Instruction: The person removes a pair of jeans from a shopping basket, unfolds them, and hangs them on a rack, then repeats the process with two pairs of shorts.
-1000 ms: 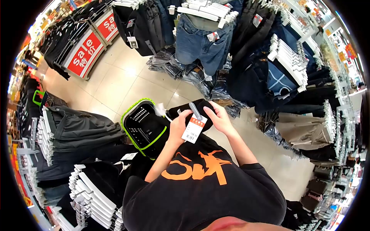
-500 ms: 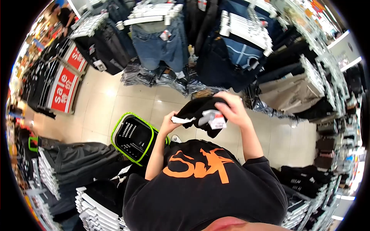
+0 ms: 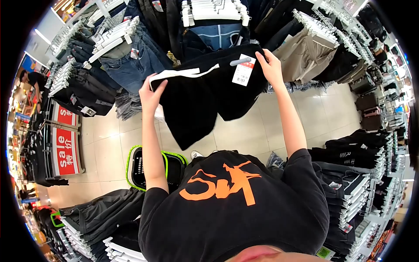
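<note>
A pair of black shorts [image 3: 196, 98] is stretched out in front of me, held by the waistband with the legs hanging down. My left hand [image 3: 151, 94] is closed on the left end of the waistband. At the opposite corner, my right hand [image 3: 270, 69] pinches the waist edge. Along the top on the left runs a white strip [image 3: 179, 73], perhaps a drawstring. A red-and-white price tag [image 3: 242, 74] and a grey security pin [image 3: 240, 61] hang near my right hand.
By my feet on the left stands a black shopping basket [image 3: 175, 169] with a green rim. Racks hold blue denim shorts [image 3: 131, 61], beige shorts [image 3: 301, 52] and dark trousers [image 3: 100, 214] on white hangers. A red sale sign [image 3: 65, 150] stands at left.
The black shorts have gone from bunched up to spread wide. Both hands have moved forward and apart, and the view has turned somewhat to the right.
</note>
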`<action>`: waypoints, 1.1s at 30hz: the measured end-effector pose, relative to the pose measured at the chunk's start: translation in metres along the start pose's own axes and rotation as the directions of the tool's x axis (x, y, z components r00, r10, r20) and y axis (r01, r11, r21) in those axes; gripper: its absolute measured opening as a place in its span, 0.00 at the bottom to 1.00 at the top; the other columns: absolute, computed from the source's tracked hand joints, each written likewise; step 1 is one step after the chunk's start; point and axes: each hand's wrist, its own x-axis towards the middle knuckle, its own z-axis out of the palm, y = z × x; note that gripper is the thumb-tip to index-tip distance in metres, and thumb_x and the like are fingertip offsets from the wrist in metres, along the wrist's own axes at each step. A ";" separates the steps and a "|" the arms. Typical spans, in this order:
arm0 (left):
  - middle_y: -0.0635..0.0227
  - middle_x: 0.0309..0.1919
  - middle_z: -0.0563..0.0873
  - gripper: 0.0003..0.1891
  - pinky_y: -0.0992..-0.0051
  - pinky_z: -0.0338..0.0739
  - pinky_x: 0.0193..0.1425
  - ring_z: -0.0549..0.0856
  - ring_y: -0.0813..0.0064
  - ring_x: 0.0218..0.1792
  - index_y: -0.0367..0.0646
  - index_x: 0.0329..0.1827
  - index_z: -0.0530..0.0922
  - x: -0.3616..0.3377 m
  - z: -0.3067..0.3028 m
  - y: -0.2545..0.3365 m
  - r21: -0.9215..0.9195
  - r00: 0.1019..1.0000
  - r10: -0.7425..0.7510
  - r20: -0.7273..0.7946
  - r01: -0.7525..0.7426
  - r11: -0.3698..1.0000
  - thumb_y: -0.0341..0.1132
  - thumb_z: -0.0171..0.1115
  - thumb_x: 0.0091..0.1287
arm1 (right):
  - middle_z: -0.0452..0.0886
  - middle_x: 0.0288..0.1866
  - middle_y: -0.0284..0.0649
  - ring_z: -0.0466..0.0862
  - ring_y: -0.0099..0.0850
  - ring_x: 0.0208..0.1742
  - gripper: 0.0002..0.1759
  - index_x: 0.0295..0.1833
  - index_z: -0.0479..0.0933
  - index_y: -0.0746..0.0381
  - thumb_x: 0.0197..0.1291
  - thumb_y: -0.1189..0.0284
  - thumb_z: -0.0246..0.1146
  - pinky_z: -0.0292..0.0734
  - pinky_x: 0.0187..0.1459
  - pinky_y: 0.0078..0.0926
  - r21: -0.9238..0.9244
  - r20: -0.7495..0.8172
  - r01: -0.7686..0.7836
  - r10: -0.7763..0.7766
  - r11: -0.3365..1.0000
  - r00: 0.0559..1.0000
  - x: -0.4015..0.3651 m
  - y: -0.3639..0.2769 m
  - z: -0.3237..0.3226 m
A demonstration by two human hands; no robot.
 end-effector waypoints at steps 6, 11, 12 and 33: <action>0.66 0.30 0.81 0.16 0.83 0.70 0.38 0.76 0.85 0.32 0.34 0.42 0.73 0.006 -0.001 0.019 -0.009 1.000 0.004 0.030 -0.003 1.000 0.30 0.64 0.50 | 0.72 0.22 0.37 0.65 0.18 0.24 0.12 0.37 0.70 0.67 0.53 0.68 0.57 0.64 0.28 0.17 -0.021 0.026 -0.017 0.018 1.000 1.000 0.000 0.012 -0.008; 0.63 0.28 0.81 0.16 0.82 0.70 0.37 0.77 0.81 0.30 0.37 0.41 0.73 -0.021 -0.001 0.023 0.109 0.996 0.072 0.050 -0.077 0.991 0.30 0.65 0.49 | 0.66 0.17 0.38 0.61 0.19 0.21 0.14 0.37 0.71 0.67 0.51 0.67 0.59 0.61 0.23 0.19 -0.008 -0.036 -0.012 0.012 1.000 0.999 -0.023 0.011 -0.015; 0.62 0.28 0.81 0.16 0.82 0.70 0.36 0.78 0.80 0.30 0.37 0.40 0.73 -0.029 0.000 0.027 0.113 0.997 0.060 0.055 -0.066 0.991 0.30 0.64 0.49 | 0.65 0.16 0.36 0.61 0.18 0.20 0.13 0.36 0.71 0.67 0.51 0.67 0.59 0.60 0.22 0.18 -0.003 -0.027 -0.041 0.041 0.999 0.999 -0.031 0.017 -0.018; 0.57 0.41 0.79 0.13 0.83 0.70 0.40 0.76 0.79 0.36 0.35 0.16 0.59 -0.148 0.139 -0.001 -0.295 0.952 -0.306 -0.008 0.290 0.910 0.17 0.55 0.50 | 0.75 0.26 0.36 0.70 0.17 0.30 0.08 0.36 0.70 0.68 0.54 0.73 0.55 0.67 0.35 0.16 0.149 -0.195 -0.227 0.254 0.962 0.947 -0.147 -0.009 -0.100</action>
